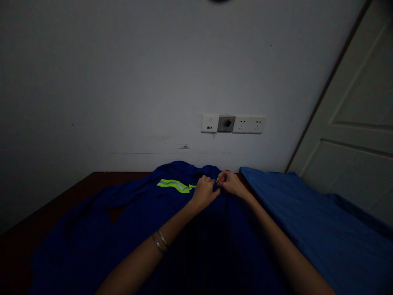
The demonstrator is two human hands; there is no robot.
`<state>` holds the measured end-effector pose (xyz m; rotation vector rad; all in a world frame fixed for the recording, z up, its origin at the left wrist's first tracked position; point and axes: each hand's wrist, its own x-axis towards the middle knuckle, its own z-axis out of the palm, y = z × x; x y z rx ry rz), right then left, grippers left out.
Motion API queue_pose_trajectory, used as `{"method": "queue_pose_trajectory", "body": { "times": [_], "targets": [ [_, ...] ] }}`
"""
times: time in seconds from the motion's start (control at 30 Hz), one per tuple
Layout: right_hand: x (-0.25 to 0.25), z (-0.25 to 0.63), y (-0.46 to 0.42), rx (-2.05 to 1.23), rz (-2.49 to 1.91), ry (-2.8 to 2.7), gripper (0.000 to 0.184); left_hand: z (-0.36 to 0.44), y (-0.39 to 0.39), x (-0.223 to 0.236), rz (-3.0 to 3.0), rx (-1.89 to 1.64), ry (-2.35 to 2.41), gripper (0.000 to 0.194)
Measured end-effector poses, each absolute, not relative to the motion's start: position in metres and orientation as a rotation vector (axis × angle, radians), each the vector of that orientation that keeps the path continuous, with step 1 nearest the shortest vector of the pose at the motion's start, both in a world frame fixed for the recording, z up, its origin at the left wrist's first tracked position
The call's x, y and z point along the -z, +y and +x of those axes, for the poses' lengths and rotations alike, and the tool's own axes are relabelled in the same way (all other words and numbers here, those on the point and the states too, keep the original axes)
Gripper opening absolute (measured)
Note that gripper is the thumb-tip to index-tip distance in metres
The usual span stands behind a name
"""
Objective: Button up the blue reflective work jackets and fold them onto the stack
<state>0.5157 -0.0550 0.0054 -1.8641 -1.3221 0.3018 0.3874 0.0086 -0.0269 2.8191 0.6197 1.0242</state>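
A dark blue garment lies on the brown bench, long axis running toward the wall, one sleeve trailing left; left hand and right hand pinch its front. Blue cloth lies rightward, near a panelled door.

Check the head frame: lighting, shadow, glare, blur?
Head view: dim overall, wall palest mid-frame, no harsh glare; head view: dark blue garment goes near black low down, yellow-green strip stands out; head view: dark, soft-edged blob at the top edge; head view: fine detail unclear between left hand and right hand.
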Motion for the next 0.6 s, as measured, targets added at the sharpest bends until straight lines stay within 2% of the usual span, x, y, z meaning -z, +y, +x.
{"method": "queue_pose_trajectory", "body": {
  "times": [0.13, 0.6],
  "targets": [
    [-0.008, 0.513, -0.054, -0.513, -1.88, -1.168, 0.02, 0.387, 0.01, 0.033, 2.897, -1.002, 0.622, 0.018],
    [-0.001, 0.519, -0.049, -0.717, -1.746, -0.963, 0.031, 0.388, 0.02, 0.044, 2.921, -0.922, 0.483, 0.01]
  ]
}}
